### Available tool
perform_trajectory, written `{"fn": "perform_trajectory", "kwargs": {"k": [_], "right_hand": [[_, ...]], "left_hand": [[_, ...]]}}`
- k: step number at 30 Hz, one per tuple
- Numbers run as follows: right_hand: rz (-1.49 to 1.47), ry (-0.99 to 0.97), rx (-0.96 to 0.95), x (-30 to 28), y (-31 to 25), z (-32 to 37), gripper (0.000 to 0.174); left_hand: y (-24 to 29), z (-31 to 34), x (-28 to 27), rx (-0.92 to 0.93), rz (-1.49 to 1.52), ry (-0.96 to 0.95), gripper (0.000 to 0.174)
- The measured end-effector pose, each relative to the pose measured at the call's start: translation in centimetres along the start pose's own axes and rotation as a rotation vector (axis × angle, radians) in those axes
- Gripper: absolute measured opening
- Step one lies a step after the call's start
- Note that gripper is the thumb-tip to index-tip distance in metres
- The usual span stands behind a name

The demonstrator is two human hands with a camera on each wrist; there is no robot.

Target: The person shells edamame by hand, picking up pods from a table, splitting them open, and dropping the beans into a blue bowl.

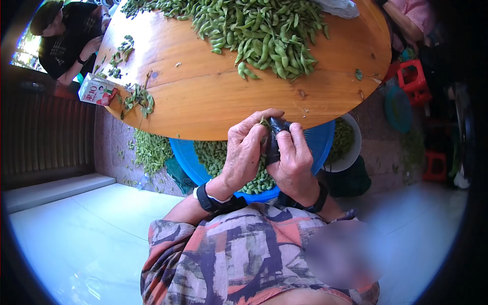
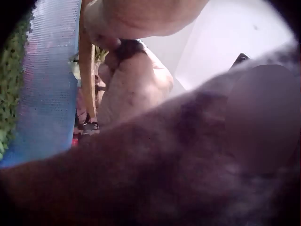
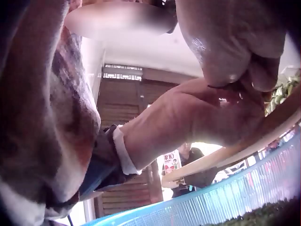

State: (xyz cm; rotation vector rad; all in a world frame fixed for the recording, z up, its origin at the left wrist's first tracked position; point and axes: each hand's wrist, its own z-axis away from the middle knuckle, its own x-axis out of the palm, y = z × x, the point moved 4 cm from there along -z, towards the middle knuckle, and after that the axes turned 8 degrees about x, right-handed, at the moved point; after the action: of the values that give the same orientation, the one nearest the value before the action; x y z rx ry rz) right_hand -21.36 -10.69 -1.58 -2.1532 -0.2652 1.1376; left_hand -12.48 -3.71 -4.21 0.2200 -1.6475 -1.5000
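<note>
Head view: left hand [image 1: 244, 151] pinches a green pod [image 1: 264, 122], mostly hidden.

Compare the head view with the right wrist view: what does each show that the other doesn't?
Only the head view shows the white basin and the green heap on the floor.

Only the right wrist view shows the lattice strip and the white ceiling.

Both show the left hand, right hand, blue basket, wooden table and printed carton.

Dark slatted panelling [image 1: 48, 132] stands beside a glossy pale floor [image 1: 96, 223].
</note>
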Motion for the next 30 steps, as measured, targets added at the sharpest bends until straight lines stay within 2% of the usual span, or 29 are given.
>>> {"fn": "perform_trajectory", "kwargs": {"k": [1,3,5,8,10,11,13,15,16,17,19,20,21,23,24,25,27,28,30], "right_hand": [[0.0,-0.002,-0.004,0.2,0.0,-0.1,0.051],[0.061,0.203,-0.034,-0.1,0.0,-0.5,0.025],[0.098,0.215,-0.038,-0.3,0.1,-0.6,0.023],[0.15,0.216,-0.15,-0.7,-0.4,-0.4,0.026],[0.109,0.198,-0.138,-0.6,-0.2,-0.4,0.026],[0.068,0.179,-0.129,-0.6,-0.1,-0.5,0.027],[0.053,0.203,-0.139,-0.8,0.4,-0.7,0.027],[0.025,0.198,-0.102,-1.5,0.7,-1.1,0.034],[-0.049,0.106,-0.004,-2.0,1.3,-1.4,0.028],[-0.046,0.107,-0.002,-2.9,1.6,-1.8,0.028],[-0.608,-0.289,0.447,-2.4,3.7,-2.1,0.02],[-0.801,-0.342,0.57,-2.0,4.5,-1.8,0.015],[-0.801,-0.343,0.573,-1.8,4.9,-1.9,0.015],[-1.278,-0.395,0.629,-1.0,5.5,-1.8,0.015],[-1.318,-0.405,0.637,-0.7,5.8,-1.8,0.018],[-1.319,-0.406,0.637,-0.7,5.8,-1.6,0.018],[-1.157,-0.399,0.672,-1.0,5.2,-1.4,0.016],[-1.157,-0.398,0.674,-1.1,4.8,-1.4,0.016],[-0.788,-0.309,0.486,-1.8,4.0,-1.8,0.017]], "left_hand": [[0.0,0.1,0.3,0.004,0.002,0.002,0.033],[-0.3,0.0,0.7,-0.042,0.173,0.031,0.034],[-0.4,-0.1,1.0,-0.017,0.203,0.001,0.036],[-0.1,-0.1,1.5,-0.039,0.357,-0.005,0.035],[0.2,0.0,1.0,0.117,-0.262,-0.112,0.034],[0.0,-0.1,0.9,0.12,-0.26,-0.111,0.034],[-0.5,-0.4,1.0,0.034,0.168,-0.122,0.031],[-0.6,-0.3,0.5,-0.006,0.128,-0.114,0.03],[-0.7,-0.2,0.4,-0.048,0.088,-0.105,0.028],[-0.5,-0.2,0.5,-0.05,0.09,-0.107,0.028],[0.1,0.3,0.7,-0.101,-0.009,-0.057,0.026],[0.4,0.3,0.8,-0.167,-0.005,-0.002,0.026],[0.3,0.0,0.0,-0.17,-0.004,-0.001,0.026],[0.2,-0.5,-1.0,-0.256,0.13,-0.277,0.027],[0.7,-0.5,-1.0,-0.241,0.159,-0.323,0.028],[0.9,-0.3,-0.8,-0.24,0.158,-0.322,0.028],[0.8,0.0,-0.9,-0.245,0.074,-0.153,0.026],[0.7,0.2,-0.7,-0.248,0.074,-0.154,0.026],[0.6,0.3,-0.8,-0.229,-0.001,-0.069,0.025]]}}
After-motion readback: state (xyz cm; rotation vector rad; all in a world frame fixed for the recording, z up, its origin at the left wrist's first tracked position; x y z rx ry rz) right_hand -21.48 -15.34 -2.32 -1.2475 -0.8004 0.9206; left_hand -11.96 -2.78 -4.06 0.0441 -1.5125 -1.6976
